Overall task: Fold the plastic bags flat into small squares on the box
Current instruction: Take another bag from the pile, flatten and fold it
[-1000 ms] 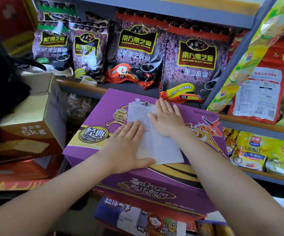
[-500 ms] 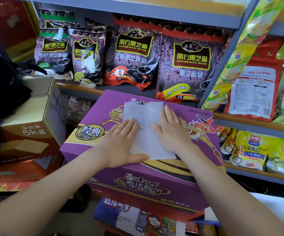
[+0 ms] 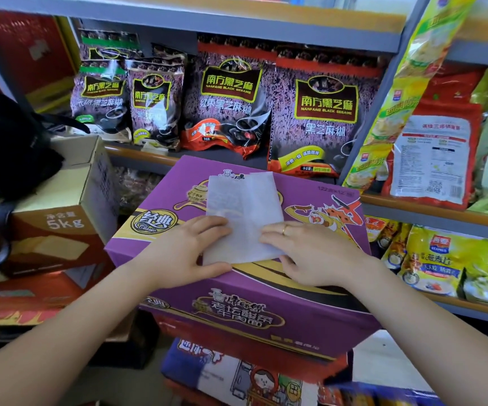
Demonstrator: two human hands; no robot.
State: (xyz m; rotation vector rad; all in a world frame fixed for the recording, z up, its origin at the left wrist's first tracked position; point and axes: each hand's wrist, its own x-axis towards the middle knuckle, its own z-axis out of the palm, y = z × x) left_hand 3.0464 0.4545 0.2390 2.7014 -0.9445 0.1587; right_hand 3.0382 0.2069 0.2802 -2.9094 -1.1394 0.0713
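Pressed flat on plastic bag (image 3: 244, 212) at purple box (image 3: 160, 232) near edge: left hand (image 3: 190, 253), right hand (image 3: 310, 253), fingers (image 3: 213, 227) extended, gripping nothing.

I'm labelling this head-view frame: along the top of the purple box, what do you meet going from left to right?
Left hand → white plastic bag lying flat on the purple box → right hand, with both hands resting on the bag's near end.
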